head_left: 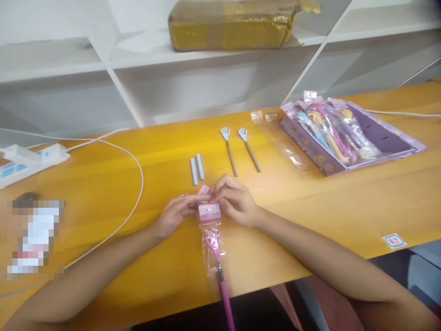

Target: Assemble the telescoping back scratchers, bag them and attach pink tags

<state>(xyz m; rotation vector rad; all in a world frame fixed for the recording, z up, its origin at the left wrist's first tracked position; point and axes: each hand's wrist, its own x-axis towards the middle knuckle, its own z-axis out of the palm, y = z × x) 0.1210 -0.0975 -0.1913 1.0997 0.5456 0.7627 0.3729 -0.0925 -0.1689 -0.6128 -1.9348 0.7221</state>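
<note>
A pink back scratcher (pixel 225 299) lies with its claw end inside a clear plastic bag (pixel 210 250) and its handle reaching past the table's front edge. At the bag's top is a pink header card (pixel 209 212), with more pink card (pixel 204 189) just behind it. From the left, my left hand (pixel 177 210) holds the header card's edge, fingers stretched across its top. My right hand (pixel 237 201) pinches the card's upper right side; its fingertips are partly hidden. Beyond them lie two pale blue grip tubes (pixel 197 169) and two metal-rod back scratchers (pixel 240 149) with light blue claws.
A purple display box (pixel 330 161) of bagged back scratchers stands at the right, beside clear plastic bags (pixel 289 149). A white power strip (pixel 32 163) and cable (pixel 141 174) lie left, near a blurred-out item (pixel 36 239). A taped carton (pixel 230 27) rests on the shelf behind.
</note>
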